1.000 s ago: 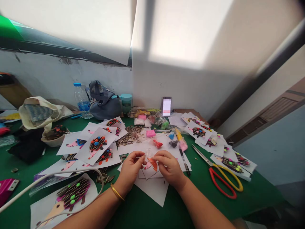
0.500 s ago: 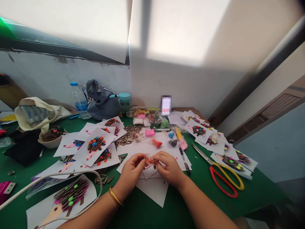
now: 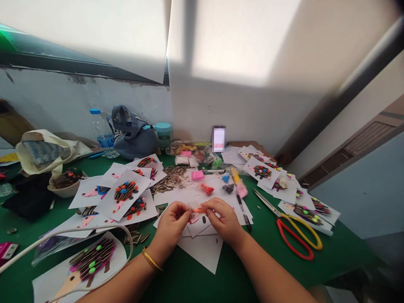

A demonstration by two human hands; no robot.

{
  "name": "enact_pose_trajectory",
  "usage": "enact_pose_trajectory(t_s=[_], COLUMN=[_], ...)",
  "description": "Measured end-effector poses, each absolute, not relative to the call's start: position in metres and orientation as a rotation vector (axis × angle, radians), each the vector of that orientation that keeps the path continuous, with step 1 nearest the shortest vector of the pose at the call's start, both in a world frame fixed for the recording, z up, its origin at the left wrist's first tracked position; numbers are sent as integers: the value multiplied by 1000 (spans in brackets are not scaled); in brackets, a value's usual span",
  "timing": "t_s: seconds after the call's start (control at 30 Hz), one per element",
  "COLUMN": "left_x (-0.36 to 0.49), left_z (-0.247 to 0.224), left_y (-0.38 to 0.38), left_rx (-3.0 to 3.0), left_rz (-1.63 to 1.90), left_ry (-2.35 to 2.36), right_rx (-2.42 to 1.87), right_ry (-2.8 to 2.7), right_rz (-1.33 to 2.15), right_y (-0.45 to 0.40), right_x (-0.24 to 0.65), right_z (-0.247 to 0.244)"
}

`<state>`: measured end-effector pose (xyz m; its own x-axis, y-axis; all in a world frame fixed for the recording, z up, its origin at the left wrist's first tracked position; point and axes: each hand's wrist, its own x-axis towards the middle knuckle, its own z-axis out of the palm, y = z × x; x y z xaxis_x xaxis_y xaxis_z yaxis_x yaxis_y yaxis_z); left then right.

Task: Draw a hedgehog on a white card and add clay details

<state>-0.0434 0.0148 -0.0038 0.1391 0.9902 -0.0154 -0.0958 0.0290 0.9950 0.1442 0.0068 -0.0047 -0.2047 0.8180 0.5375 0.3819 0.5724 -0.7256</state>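
Between my two hands is a small clear wrapper with orange modelling clay (image 3: 198, 210) in it. My left hand (image 3: 173, 221) pinches the wrapper's left side, thumb against fingertips. On the other side my right hand (image 3: 222, 221) is closed on the orange end; the fingers partly cover it. Directly below lies a sheet of paper (image 3: 199, 227) with a dark oval and some pink on it, partly hidden by the hands. Just beyond are a red wrapped clay lump (image 3: 207, 189), a pink one (image 3: 197, 175), a blue one (image 3: 225, 178) and a black one (image 3: 228, 188).
Scissors (image 3: 288, 223) and a black pen (image 3: 243, 212) lie to the right. Hedgehog pictures (image 3: 124, 193) made with seeds are spread on the left, more (image 3: 263, 171) on the right. Sunflower seeds (image 3: 170, 176) are heaped behind. A white cable (image 3: 94, 228) crosses the left front.
My hands have drawn slightly apart, and the orange clay now shows stretched between them. More of the paper beneath, with its dark oval, is visible. The view has shifted slightly.
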Motion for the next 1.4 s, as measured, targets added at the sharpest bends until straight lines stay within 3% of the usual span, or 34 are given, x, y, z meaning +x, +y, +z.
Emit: enact_pose_trajectory(t_s=[0.63,1.2,1.4], left_x=[-44,-41,-43], left_z=[1,-2,2], left_y=[8,10,12], left_rx=[1189,894,1091], left_rz=[899,1084,1232], left_ry=[928,835,953], right_rx=[-918,-1064,-1104], right_ry=[-1876,-1624,-1619], right_rz=[663,824,780], right_y=[6,6,9], right_x=[143,145,150], right_z=[-7,2,1])
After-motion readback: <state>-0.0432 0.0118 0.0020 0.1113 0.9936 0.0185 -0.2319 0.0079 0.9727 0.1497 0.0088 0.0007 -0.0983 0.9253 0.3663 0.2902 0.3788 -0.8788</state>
